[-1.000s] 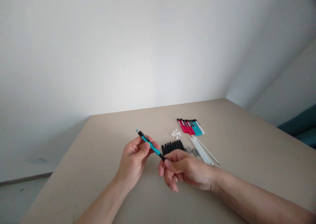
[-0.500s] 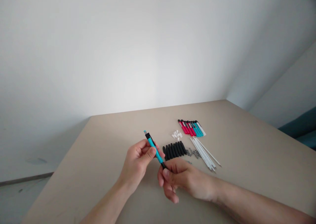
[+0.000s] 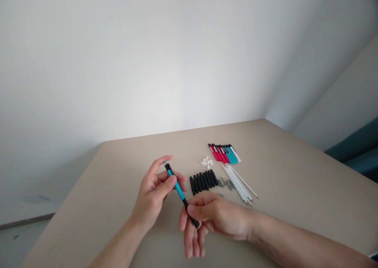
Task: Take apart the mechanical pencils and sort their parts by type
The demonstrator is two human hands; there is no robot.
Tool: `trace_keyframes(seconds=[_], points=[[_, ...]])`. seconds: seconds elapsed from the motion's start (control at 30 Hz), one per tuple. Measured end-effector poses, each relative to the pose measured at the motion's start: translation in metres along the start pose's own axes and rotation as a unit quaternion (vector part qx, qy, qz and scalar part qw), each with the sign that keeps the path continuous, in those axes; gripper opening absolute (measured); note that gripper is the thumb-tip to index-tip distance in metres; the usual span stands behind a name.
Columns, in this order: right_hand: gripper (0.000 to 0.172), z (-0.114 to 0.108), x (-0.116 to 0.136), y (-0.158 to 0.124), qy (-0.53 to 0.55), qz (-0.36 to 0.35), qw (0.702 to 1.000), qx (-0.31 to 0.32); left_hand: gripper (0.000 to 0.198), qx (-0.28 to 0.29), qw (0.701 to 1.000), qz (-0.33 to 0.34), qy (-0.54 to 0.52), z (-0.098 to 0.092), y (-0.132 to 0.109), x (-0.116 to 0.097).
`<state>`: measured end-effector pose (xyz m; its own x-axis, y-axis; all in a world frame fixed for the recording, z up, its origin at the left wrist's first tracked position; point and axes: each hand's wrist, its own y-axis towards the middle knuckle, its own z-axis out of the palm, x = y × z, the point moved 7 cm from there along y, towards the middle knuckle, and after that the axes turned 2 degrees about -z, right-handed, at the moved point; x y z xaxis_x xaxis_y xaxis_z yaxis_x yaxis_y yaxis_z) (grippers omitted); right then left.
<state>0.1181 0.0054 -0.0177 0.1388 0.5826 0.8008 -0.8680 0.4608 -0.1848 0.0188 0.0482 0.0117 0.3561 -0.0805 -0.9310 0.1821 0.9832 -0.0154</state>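
Note:
A turquoise pen [image 3: 180, 191] with a black grip section is held slantwise between both hands above the table. My left hand [image 3: 155, 191] is closed around its turquoise barrel near the clip, thumb on top, with the index finger raised beside the push button at the upper end. Lower down, my right hand [image 3: 209, 214] pinches the black grip between thumb and index finger; its other fingers hang loosely apart. Just beyond the right hand lies a row of black pen grips [image 3: 203, 181], with metal springs [image 3: 226, 183] beside them, partly hidden by that hand.
Several white refills [image 3: 239, 184] lie on the beige table [image 3: 100, 205] to the right. Small white plastic parts [image 3: 207, 162] sit behind the black grips. Farther back is a row of red, turquoise and white pen barrels [image 3: 225, 153]. A wall [image 3: 141, 63] rises behind the table.
My left index finger has lifted toward the push button. The right hand has turned and its lower fingers have loosened, so more of the black grip shows. The view has shifted slightly.

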Motion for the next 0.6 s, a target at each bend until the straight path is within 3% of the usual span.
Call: trace_keyframes(seconds=[0.1,0.23,0.5,0.6], points=[[0.047,0.002,-0.006,0.002,-0.012,-0.004,1.000,0.001,0.047,0.020,1.000,-0.015,0.018,0.002,0.000,0.004],[0.047,-0.008,-0.007,0.001,-0.050,-0.001,0.997,-0.054,0.046,0.024,0.999,-0.026,0.033,0.005,0.000,0.005],[0.048,-0.012,0.009,-0.005,-0.130,0.003,0.982,-0.137,0.037,0.037,0.999,-0.011,0.036,0.015,-0.004,-0.004],[0.047,-0.011,0.013,-0.007,-0.140,0.001,0.979,-0.150,0.043,0.030,0.999,0.003,0.035,0.016,-0.005,-0.008]])
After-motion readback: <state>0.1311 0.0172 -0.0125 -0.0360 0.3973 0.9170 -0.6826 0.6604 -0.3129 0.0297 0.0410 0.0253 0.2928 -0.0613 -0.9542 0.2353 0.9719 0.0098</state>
